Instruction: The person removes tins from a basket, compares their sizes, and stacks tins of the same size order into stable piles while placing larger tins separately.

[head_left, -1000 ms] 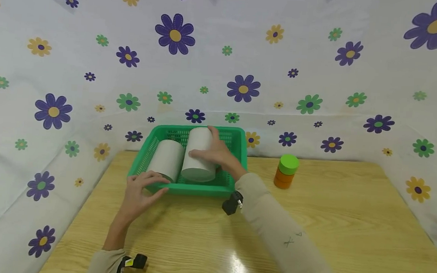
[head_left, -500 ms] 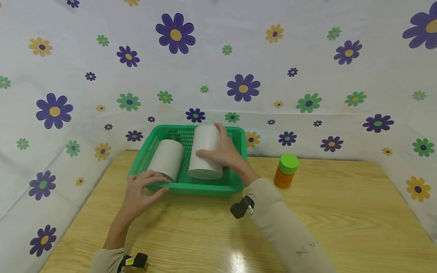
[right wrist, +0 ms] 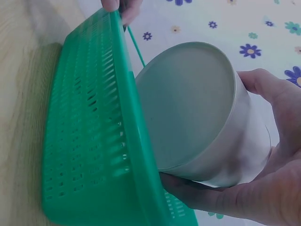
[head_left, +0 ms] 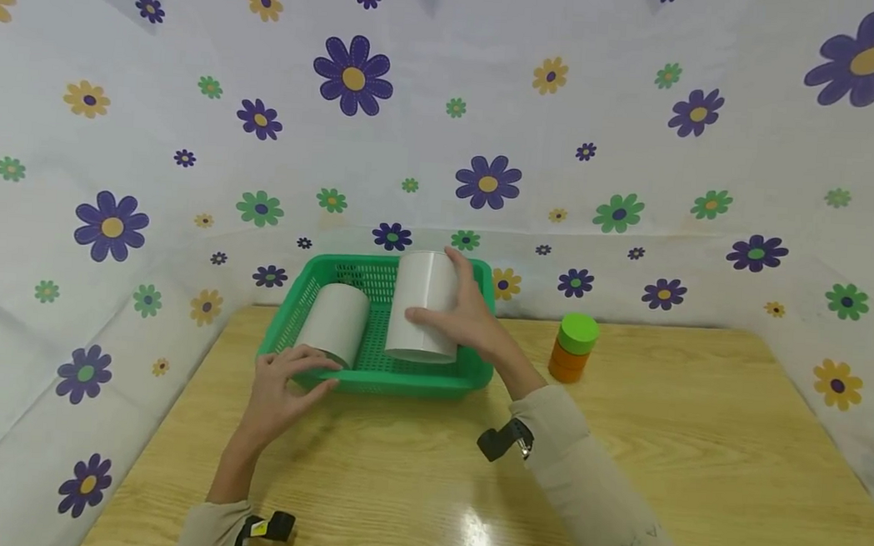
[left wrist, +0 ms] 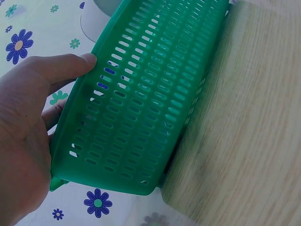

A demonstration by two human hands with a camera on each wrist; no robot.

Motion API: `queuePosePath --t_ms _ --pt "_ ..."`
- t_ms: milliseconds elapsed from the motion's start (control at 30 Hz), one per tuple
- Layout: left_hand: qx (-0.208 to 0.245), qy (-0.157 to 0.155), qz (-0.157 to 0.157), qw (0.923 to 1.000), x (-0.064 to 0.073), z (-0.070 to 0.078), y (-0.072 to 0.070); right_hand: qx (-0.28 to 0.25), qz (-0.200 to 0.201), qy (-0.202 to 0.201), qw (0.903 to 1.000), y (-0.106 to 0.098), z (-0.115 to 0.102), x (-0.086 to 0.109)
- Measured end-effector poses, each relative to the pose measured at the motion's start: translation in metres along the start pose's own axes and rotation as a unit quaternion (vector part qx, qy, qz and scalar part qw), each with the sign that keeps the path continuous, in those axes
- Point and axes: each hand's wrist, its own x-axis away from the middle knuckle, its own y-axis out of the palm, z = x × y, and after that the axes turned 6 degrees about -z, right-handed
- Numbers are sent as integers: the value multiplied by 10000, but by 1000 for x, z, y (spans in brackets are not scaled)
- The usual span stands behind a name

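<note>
My right hand (head_left: 472, 315) grips a white cylindrical can (head_left: 423, 306) across its side, thumb on the near face and fingers round the far side. In the right wrist view the flat round end of the can (right wrist: 188, 103) shows just over the rim of the green plastic basket (right wrist: 136, 141). My left hand (head_left: 278, 384) pinches the near left rim of the basket (head_left: 393, 380). The left wrist view shows the thumb (left wrist: 88, 59) at the rim, with other fingers behind it. A second white can (head_left: 335, 321) leans on its side in the basket's left part.
To the right of the basket stands an orange jar with a green lid (head_left: 573, 348). The wooden table (head_left: 620, 468) ends at a white flowered cloth (head_left: 565, 147) behind and at the sides.
My right hand has moved the can rightward within the basket, away from the other can, and it now stands less tilted. The left hand stays on the rim.
</note>
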Motion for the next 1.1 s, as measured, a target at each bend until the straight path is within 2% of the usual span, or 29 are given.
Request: queuePosePath --t_ms 267,467,800,1100 --pt "-34 -10 5 10000 2 -1 2 -129 35 -259 9996 -3 5 19" --pt "-72 4 17 10000 2 -3 3 -221 164 -299 9992 -10 5 34" --pt "-64 111 83 9999 1 -2 0 -357 258 -676 9967 -19 3 57" --pt "-19 70 36 10000 0 -3 1 -344 396 -583 9969 -27 5 78"
